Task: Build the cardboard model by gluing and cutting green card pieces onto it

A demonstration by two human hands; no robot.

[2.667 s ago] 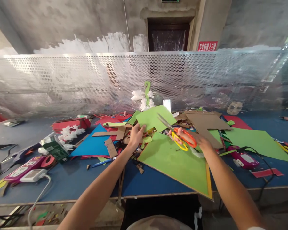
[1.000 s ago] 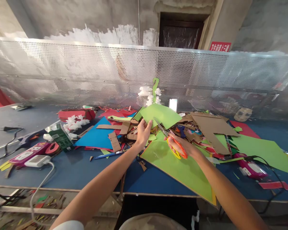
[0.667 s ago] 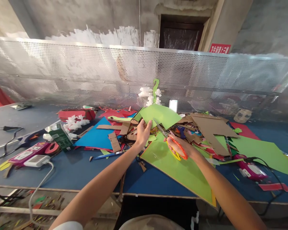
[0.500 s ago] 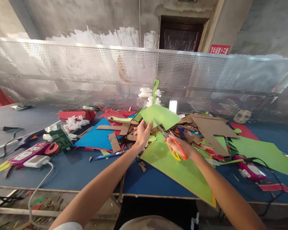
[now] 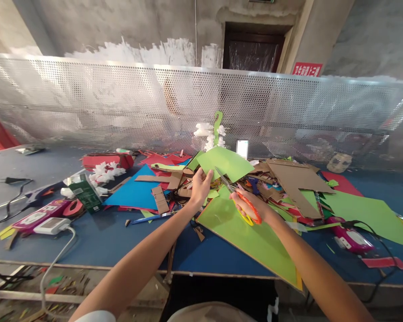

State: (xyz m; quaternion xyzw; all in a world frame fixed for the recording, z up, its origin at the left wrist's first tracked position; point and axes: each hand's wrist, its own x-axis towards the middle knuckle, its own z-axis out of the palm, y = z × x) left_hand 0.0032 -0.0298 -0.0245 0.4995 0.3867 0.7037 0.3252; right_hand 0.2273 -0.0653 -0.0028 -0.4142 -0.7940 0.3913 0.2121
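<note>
My left hand (image 5: 200, 187) pinches the lower left edge of a light green paper sheet (image 5: 230, 162), held up over the heap on the table. In my right hand (image 5: 250, 205) is a pair of scissors (image 5: 226, 182) with orange and yellow handles. Their blades lie at a cut in the sheet's lower edge, pointing up and left. Below my right hand a larger green board (image 5: 245, 237) rests on the table. Just behind the sheet stands a green curled strip (image 5: 216, 127) with white flower-like pieces beside it.
Cardboard (image 5: 297, 181) and scraps cover the middle of the blue table (image 5: 97, 243). Blue sheet (image 5: 134, 188), green box (image 5: 85, 194) and magenta power strip (image 5: 42, 214) lie left; another magenta power strip (image 5: 351, 237) and green paper (image 5: 366, 212) lie right. A perforated metal screen (image 5: 121, 103) borders the back.
Almost nothing differs. Both hands, the green sheet and the scissors stay in practically the same place.
</note>
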